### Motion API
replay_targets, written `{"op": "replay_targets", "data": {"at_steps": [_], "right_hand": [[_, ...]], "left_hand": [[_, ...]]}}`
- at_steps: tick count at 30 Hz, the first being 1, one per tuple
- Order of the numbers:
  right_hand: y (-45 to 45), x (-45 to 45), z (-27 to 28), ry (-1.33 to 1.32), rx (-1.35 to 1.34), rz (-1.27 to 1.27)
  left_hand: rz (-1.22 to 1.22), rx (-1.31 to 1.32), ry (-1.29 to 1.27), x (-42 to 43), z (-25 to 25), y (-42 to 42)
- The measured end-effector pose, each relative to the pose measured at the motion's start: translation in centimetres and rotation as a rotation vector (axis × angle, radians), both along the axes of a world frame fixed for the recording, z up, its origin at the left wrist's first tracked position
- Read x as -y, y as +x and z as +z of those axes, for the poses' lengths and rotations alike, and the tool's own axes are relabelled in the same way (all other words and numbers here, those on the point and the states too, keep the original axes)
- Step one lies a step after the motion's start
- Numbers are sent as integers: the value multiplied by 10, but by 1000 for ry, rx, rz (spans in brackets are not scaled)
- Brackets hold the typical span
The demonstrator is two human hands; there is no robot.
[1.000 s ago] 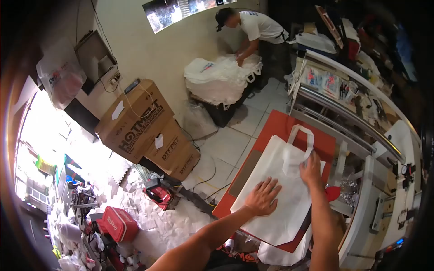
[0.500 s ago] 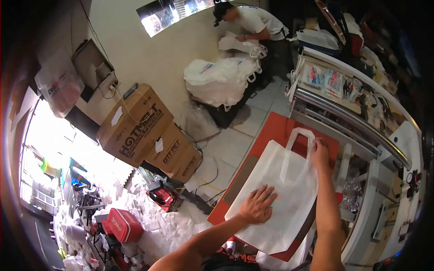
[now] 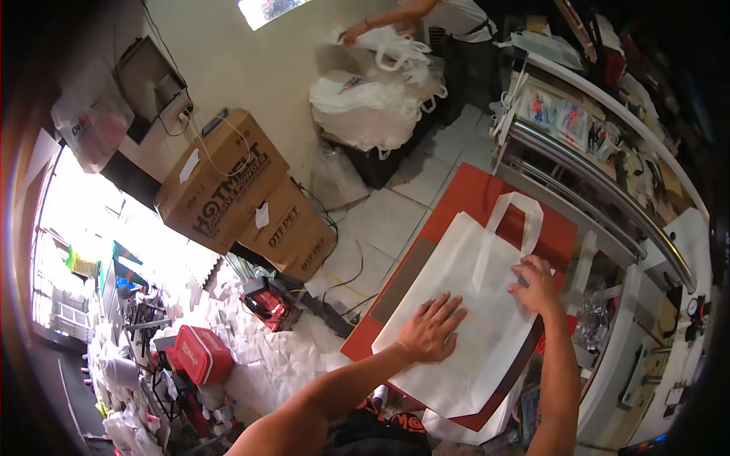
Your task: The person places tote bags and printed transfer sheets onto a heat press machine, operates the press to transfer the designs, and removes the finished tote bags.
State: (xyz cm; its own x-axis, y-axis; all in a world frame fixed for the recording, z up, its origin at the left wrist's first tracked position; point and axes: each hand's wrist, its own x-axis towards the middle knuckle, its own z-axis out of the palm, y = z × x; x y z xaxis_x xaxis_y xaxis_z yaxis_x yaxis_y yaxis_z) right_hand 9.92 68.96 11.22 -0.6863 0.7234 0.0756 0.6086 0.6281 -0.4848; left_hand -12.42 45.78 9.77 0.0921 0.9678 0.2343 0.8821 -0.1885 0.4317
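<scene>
A white fabric tote bag (image 3: pixel 449 357) lies flat on a red-orange platen (image 3: pixel 475 194), its looped handle (image 3: pixel 528 220) stretched toward the far right. My left hand (image 3: pixel 432 328) rests palm down on the middle of the bag with the fingers spread. At the bag's right edge, just below the handle, my right hand (image 3: pixel 538 285) touches the fabric. Its fingers are bent and a little apart, with no handle in them. A dark grey strip (image 3: pixel 407 281) shows on the platen along the bag's left side.
To the right stands a machine with a metal roller (image 3: pixel 601 194). A co-worker (image 3: pixel 456 23) handles white bags above a bag pile (image 3: pixel 365 114). Cardboard boxes (image 3: pixel 236 182) stand against the wall. White scraps (image 3: pixel 281 365) and a red cooler (image 3: pixel 204 356) lie at lower left.
My right hand has let go of the handle and moved down to the bag's right edge. My left hand stays flat on the bag. The co-worker's arm has reached left with a bag.
</scene>
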Motion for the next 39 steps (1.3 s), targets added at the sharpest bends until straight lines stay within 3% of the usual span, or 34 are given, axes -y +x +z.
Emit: {"op": "replay_targets", "data": {"at_steps": [9,12,14,15,16,17,18,19,21,23,25,26,28,34,37,39], "right_hand": [[-13,-8,13,-35,150,29],[-19,-18,13,107,163,63],[-5,-57,-30,-193,-131,-28],[2,-86,-59,-258,-250,-218],[0,-96,-45,-559,-554,-411],[1,-109,-44,-648,-802,-605],[-9,-102,-35,-703,-1167,-538],[-7,-97,-33,-778,-1243,-470],[-5,-76,-28,-584,-1023,-457],[-14,-43,-20,-42,-567,-422],[-18,-21,-34,312,-402,-186],[-23,-13,-35,315,-391,-199],[-30,-3,-40,359,225,-236],[-69,-39,-43,351,142,-453],[-103,-11,-18,424,141,-326],[-114,-33,-46,376,128,-382]], "left_hand": [[17,45,67,0,1,-2],[3,43,11,0,-5,-3],[9,51,28,0,-4,-2],[8,59,44,1,-4,-3],[7,62,40,2,-5,-5],[27,53,34,1,-6,-5],[23,53,20,0,-8,-2],[30,58,43,-1,-10,-1],[23,3,18,-4,-8,2],[11,17,52,-6,-5,3],[-16,44,77,-7,-5,4],[-8,21,67,-7,-1,5],[-1,-17,57,-6,0,5],[7,-12,33,-6,-1,6],[9,-11,34,-5,-1,5],[8,-10,14,-2,0,6]]}}
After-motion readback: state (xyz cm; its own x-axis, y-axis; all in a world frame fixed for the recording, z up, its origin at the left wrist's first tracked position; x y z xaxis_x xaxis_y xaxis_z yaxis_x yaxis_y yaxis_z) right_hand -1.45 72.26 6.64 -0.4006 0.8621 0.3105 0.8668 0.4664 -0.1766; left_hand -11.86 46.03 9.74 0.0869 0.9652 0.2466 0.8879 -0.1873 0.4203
